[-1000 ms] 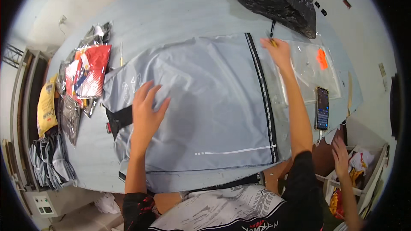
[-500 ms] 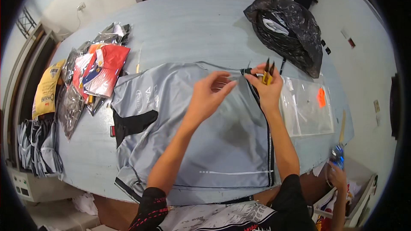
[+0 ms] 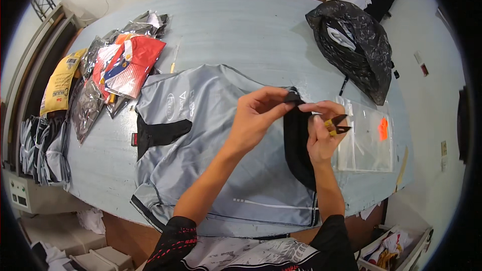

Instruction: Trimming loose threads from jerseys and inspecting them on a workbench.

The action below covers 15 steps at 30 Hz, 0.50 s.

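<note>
A grey jersey (image 3: 236,170) with a black collar and white prints lies spread on the table in front of me. Its right-hand edge is lifted and turned over, so a wide black band (image 3: 297,145) shows. My left hand (image 3: 251,120) pinches the far end of this band between thumb and fingers. In my right hand (image 3: 324,138) is a small pair of yellow thread snips (image 3: 335,125), held in the curled fingers with its dark blades pointing right. The right fingertips reach close to the black band; whether they touch it I cannot tell.
Bagged garments (image 3: 133,65) and a yellow packet (image 3: 64,83) lie at the left, above folded grey garments (image 3: 45,155). A black plastic bag (image 3: 359,45) stands far right. Clear plastic bags (image 3: 364,145) with an orange mark lie right of the jersey on the table (image 3: 236,25).
The jersey's right edge has been turned over, and its black band now shows. My left hand has moved onto it; the snips in my right hand now point right. Another person's hand left the lower right.
</note>
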{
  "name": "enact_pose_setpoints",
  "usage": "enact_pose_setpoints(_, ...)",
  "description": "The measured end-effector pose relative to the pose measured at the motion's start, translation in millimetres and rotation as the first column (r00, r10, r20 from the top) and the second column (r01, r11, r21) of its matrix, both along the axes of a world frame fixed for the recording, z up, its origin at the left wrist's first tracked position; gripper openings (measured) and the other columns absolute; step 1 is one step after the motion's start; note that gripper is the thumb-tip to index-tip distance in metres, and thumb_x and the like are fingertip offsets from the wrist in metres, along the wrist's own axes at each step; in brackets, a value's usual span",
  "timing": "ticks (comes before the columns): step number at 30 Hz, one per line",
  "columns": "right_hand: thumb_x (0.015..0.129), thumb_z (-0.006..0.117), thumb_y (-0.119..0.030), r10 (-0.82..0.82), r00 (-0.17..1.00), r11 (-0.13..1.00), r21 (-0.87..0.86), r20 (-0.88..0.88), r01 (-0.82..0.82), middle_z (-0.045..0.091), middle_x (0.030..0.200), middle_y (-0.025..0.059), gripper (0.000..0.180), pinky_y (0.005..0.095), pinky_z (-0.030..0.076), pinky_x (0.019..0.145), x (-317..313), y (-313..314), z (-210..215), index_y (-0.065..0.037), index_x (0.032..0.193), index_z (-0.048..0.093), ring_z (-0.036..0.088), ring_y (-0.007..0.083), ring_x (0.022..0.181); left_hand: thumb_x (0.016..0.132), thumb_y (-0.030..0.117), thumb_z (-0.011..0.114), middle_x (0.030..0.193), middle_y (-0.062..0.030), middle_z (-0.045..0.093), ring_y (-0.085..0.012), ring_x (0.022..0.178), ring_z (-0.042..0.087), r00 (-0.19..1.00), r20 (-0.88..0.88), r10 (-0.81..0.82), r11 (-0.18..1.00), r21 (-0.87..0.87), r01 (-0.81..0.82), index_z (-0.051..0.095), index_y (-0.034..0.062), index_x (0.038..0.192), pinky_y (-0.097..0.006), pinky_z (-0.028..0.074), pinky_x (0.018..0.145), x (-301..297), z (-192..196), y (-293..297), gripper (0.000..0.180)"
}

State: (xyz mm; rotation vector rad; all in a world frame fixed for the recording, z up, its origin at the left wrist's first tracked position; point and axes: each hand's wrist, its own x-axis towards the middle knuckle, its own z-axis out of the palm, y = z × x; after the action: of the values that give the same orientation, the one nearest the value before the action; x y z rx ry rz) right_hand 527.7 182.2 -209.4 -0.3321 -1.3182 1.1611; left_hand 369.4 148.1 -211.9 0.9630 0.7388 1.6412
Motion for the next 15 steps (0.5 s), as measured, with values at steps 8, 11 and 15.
enact_pose_setpoints(8,0.069,0.078,0.004,-0.145,0.962,0.983,0.146,0.232,0.113,0.061,0.093,0.0060,0.032,0.0164,0.023,0.047,7,16,11,0.000,0.100,0.069,0.032,-0.0003,0.052,0.090,0.000,0.055,0.101,-0.0050,0.061,-0.0110,0.093,0.057,0.907,0.320,-0.274,0.961,0.066,0.267,0.056,0.0005,0.109,-0.025,0.046,0.082,-7,2,-1,0.019)
enact_pose_setpoints(11,0.066,0.081,0.000,-0.141,0.943,0.968,0.242,0.303,0.067,0.059,0.089,0.0038,0.040,0.0166,0.024,0.047,0,11,15,-0.003,0.104,0.069,0.034,-0.0002,0.052,0.091,0.002,0.055,0.101,-0.0055,0.061,-0.0109,0.093,0.058,0.914,0.302,-0.271,0.962,0.051,0.268,0.056,-0.0002,0.109,-0.025,0.046,0.083,-4,-2,0,0.018)
enact_pose_setpoints(15,0.068,0.080,0.000,-0.212,0.882,0.919,0.392,0.421,0.035,0.055,0.087,0.0008,0.036,0.0175,0.030,0.049,7,15,17,-0.005,0.102,0.071,0.042,0.0023,0.059,0.093,0.004,0.054,0.101,-0.0055,0.062,-0.0104,0.092,0.059,0.932,0.235,-0.276,0.961,0.038,0.275,0.057,-0.0009,0.109,-0.024,0.047,0.081,6,-1,-1,0.017)
